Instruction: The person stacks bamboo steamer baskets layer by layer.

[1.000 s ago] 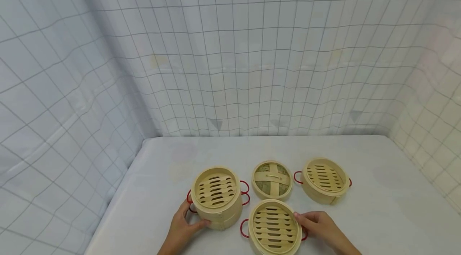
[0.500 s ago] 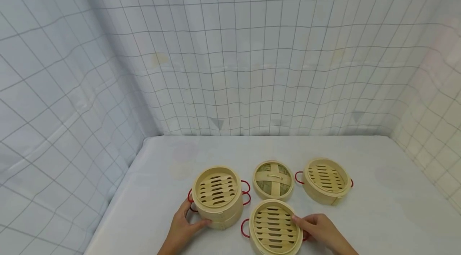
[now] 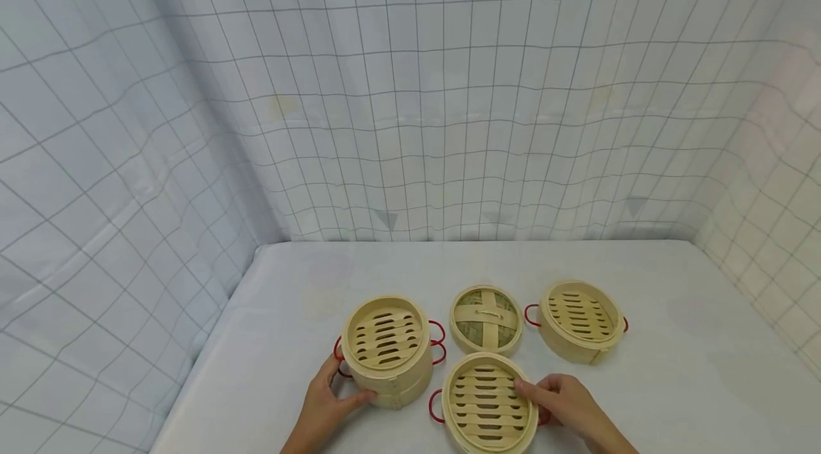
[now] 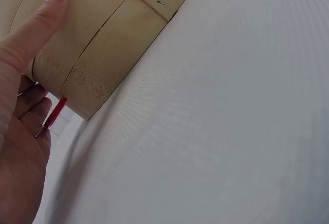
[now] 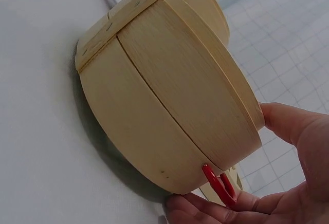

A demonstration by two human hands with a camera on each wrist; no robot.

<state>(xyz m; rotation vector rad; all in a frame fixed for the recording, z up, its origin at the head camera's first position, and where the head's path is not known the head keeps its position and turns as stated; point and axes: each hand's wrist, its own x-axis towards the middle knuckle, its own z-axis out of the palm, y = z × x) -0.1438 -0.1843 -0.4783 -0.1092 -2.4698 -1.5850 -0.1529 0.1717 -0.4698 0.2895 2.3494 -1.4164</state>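
A stack of two bamboo steamer baskets (image 3: 396,390) with red wire handles stands at the left in the head view. My left hand (image 3: 327,400) grips its left side, thumb on the front wall and fingers behind by the handles. In front at the middle is a single bamboo steamer basket (image 3: 489,408) with a slatted floor. My right hand (image 3: 567,403) holds its right side, thumb over the rim. Seen from the right wrist, the fingers (image 5: 193,208) lie low by the red handle (image 5: 220,185), with a shadow under the basket wall.
A woven bamboo lid (image 3: 486,320) with a cross band lies behind the front basket. Another steamer basket (image 3: 580,322) stands at the back right. The white cloth table (image 3: 693,368) is enclosed by white grid-patterned curtains (image 3: 436,97).
My right thumb has slid inward past the rim over the slats, and the front basket has shifted very slightly. The left hand and its stack hold still.
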